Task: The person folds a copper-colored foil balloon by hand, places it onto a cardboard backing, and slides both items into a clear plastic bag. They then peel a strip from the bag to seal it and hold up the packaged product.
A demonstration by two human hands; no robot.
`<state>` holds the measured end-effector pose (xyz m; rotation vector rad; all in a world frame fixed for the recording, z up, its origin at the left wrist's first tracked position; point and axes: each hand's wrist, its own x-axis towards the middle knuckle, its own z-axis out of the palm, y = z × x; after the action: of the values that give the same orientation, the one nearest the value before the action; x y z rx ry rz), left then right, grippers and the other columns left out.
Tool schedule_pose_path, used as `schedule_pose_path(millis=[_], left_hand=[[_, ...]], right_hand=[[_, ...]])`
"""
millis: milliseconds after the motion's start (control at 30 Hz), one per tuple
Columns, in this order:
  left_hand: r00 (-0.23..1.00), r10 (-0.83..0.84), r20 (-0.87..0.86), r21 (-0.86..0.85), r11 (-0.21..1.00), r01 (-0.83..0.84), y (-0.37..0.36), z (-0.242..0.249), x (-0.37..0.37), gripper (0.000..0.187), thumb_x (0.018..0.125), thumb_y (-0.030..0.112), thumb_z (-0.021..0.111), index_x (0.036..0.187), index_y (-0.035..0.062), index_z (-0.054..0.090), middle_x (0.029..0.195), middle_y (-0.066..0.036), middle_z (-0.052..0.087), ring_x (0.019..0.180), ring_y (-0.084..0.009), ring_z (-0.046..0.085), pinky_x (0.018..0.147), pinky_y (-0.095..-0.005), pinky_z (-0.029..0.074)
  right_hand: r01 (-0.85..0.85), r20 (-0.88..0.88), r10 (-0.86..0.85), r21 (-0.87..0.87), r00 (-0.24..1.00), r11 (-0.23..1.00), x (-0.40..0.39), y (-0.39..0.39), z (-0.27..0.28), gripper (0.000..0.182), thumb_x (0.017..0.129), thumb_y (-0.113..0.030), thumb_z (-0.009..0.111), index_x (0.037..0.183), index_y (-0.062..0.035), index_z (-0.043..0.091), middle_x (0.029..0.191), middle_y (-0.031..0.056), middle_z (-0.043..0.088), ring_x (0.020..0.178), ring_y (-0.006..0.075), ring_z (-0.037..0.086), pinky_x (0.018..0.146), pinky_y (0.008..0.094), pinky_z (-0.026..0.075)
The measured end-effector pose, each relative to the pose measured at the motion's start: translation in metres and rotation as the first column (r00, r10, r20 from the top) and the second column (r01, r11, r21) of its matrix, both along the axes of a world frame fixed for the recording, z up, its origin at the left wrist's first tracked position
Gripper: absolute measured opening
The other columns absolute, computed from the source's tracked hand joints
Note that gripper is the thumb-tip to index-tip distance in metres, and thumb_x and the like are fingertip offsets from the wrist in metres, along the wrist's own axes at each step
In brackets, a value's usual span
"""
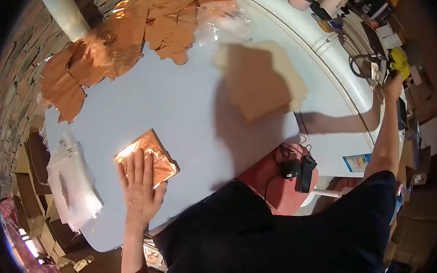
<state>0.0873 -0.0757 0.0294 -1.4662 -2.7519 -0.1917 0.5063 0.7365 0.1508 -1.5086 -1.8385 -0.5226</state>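
Note:
My left hand (141,189) lies flat, fingers spread, on a square piece (158,167) wrapped in shiny copper-coloured foil, which rests on the pale table (180,103). At the far right, my right hand (394,84) reaches out over a cluttered shelf, its fingers closed at a bright yellow object (399,62) too small to make out. Crumpled copper foil sheets (113,48) cover the table's back left, with a clear plastic bag (223,25) beside them.
Tan sheets (258,78) lie at the back, partly in shadow. Translucent bags (73,182) sit at the table's left edge. A black adapter (305,174) and cables rest on a red stool (265,188). Beyond the table is a white appliance (334,78); boxes (27,189) stand lower left.

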Motion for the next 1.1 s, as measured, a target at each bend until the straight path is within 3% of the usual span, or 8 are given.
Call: schedule_pose_path(millis=[133,267,467,600,700,767,867,1100], left_hand=[[1.000,0.010,-0.010,-0.008,1.000,-0.010,-0.004,-0.003,-0.001,0.078,0.100,0.046,0.056,0.162,0.0044,0.035,0.171,-0.017,0.028,0.160,-0.0380,0.020,0.130,-0.0606,0.006],[1.000,0.005,0.004,-0.017,1.000,-0.005,-0.003,-0.002,-0.001,0.076,0.102,0.045,0.054,0.164,0.0055,0.032,0.172,-0.017,0.027,0.160,-0.0377,0.018,0.129,-0.0591,0.005],[1.000,0.013,0.018,0.013,1.000,-0.013,-0.005,-0.004,-0.001,0.074,0.103,0.046,0.053,0.162,0.0049,0.036,0.170,-0.019,0.029,0.159,-0.0393,0.021,0.129,-0.0600,0.005],[0.999,0.017,0.038,0.063,0.998,-0.020,-0.008,-0.011,-0.004,0.075,0.102,0.048,0.054,0.162,0.0067,0.038,0.169,-0.019,0.031,0.158,-0.0398,0.023,0.128,-0.0607,0.008],[0.998,0.025,0.051,0.089,0.996,-0.029,-0.009,-0.012,-0.005,0.075,0.101,0.048,0.055,0.163,0.0084,0.036,0.169,-0.018,0.031,0.158,-0.0393,0.024,0.128,-0.0611,0.009],[0.998,0.019,0.056,0.091,0.996,-0.024,-0.010,-0.011,-0.003,0.076,0.101,0.048,0.056,0.163,0.0095,0.035,0.170,-0.017,0.031,0.158,-0.0387,0.024,0.128,-0.0611,0.009],[0.998,0.029,0.060,0.093,0.995,-0.034,-0.010,-0.012,-0.004,0.078,0.101,0.051,0.056,0.164,0.0113,0.034,0.171,-0.016,0.029,0.159,-0.0374,0.022,0.128,-0.0607,0.008],[0.998,0.025,0.060,0.100,0.995,-0.030,-0.012,-0.014,-0.003,0.077,0.103,0.052,0.054,0.164,0.0105,0.034,0.171,-0.016,0.028,0.159,-0.0370,0.021,0.129,-0.0606,0.006]], right_hand=[[-0.301,0.139,0.329,-0.193,0.934,0.934,0.038,0.052,-0.054,0.064,0.085,-0.008,0.072,0.145,-0.0025,0.049,0.135,0.0282,0.064,0.125,0.0474,0.060,0.103,0.0494,0.050],[-0.472,0.065,0.474,-0.042,0.878,0.880,0.018,0.015,-0.051,0.070,0.083,0.002,0.067,0.149,0.0010,0.043,0.124,0.0286,0.067,0.117,0.0478,0.063,0.095,0.0488,0.052],[0.026,0.289,-0.136,0.355,0.948,0.935,0.016,-0.039,-0.008,0.045,0.085,-0.015,0.071,0.127,-0.0011,0.065,0.107,0.0244,0.069,0.101,0.0457,0.065,0.090,0.0517,0.053],[-0.325,0.045,0.325,0.252,0.945,0.911,-0.046,-0.107,0.016,0.036,0.104,-0.030,0.063,0.121,-0.0001,0.071,0.113,0.0190,0.074,0.103,0.0318,0.070,0.090,0.0419,0.054],[-0.715,-0.209,0.716,0.095,0.666,0.693,-0.137,-0.233,-0.015,0.027,0.109,-0.021,0.058,0.113,0.0028,0.071,0.107,0.0138,0.073,0.099,0.0222,0.068,0.095,0.0334,0.051],[-0.869,0.006,0.870,0.055,0.493,0.492,-0.183,-0.322,-0.048,0.020,0.104,-0.015,0.060,0.108,0.0025,0.068,0.105,0.0146,0.069,0.100,0.0279,0.065,0.095,0.0386,0.050],[-0.993,0.034,0.999,-0.114,-0.026,-0.022,-0.258,-0.463,-0.086,0.018,0.097,-0.012,0.062,0.111,0.0000,0.062,0.111,0.0185,0.061,0.108,0.0383,0.059,0.101,0.0485,0.047],[-0.932,-0.095,0.969,-0.265,-0.230,-0.247,-0.374,-0.583,-0.104,0.034,0.087,-0.008,0.074,0.119,-0.0025,0.063,0.124,0.0141,0.065,0.123,0.0355,0.057,0.106,0.0499,0.043]])
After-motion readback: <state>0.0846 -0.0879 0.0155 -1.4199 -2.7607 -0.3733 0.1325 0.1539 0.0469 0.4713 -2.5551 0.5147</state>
